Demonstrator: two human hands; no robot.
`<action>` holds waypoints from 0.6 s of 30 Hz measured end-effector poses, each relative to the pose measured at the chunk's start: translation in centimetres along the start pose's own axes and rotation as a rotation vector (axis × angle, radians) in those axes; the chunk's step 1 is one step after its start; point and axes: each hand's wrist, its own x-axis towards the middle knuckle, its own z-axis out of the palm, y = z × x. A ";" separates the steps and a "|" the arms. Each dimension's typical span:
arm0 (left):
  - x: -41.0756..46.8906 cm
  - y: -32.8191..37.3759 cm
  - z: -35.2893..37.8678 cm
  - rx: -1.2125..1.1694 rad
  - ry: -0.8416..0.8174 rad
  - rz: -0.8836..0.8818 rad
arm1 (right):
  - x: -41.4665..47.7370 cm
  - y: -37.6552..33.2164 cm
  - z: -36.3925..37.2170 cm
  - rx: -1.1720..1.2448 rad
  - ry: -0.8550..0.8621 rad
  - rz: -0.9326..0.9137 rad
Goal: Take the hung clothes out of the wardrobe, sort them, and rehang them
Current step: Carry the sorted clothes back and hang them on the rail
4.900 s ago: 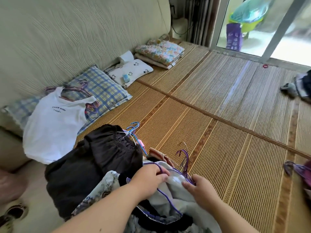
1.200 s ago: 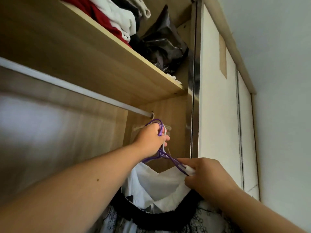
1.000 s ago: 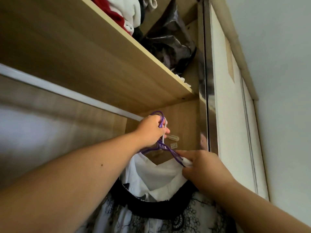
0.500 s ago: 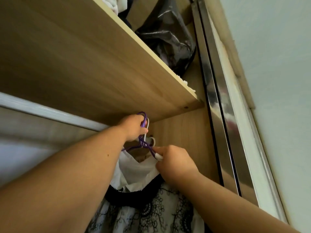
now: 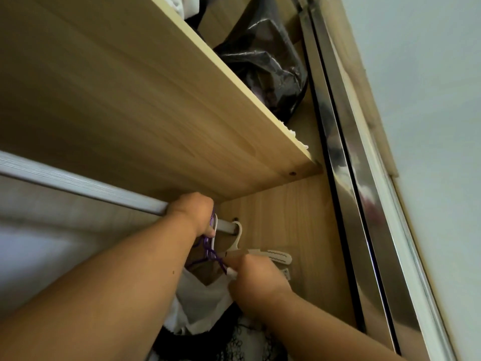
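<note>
purple hanger (image 5: 209, 252) carries a white garment (image 5: 205, 295) just under the rail (image 5: 78, 182), at the wardrobe's right end. the left hand (image 5: 194, 212) is closed around the hanger's hook at the rail. the right hand (image 5: 256, 280) pinches the hanger's right arm. a white hanger (image 5: 263, 254) hangs beside it. a dark bag (image 5: 265, 63) sits on the shelf (image 5: 156, 105) above.

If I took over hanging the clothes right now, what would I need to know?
Left hand: up at the metal rail, gripping the hooks of the purple hanger.
Right hand: pinching the hanger's shoulder end and the white garment.
A white hanger is on the rail beside it.
Whether the purple hook is over the rail is hidden.
Left: seat it, let go, fetch more clothes.
</note>
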 end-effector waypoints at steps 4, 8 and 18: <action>-0.5 -0.5 1.6 0.176 0.062 0.136 | -0.8 0.8 0.0 0.065 -0.059 0.021; -1.2 -0.9 2.3 0.257 0.163 0.225 | -0.7 1.1 -0.2 0.216 -0.109 0.014; -2.4 -1.8 1.8 0.259 0.137 0.176 | -1.5 2.4 0.9 0.265 -0.164 0.102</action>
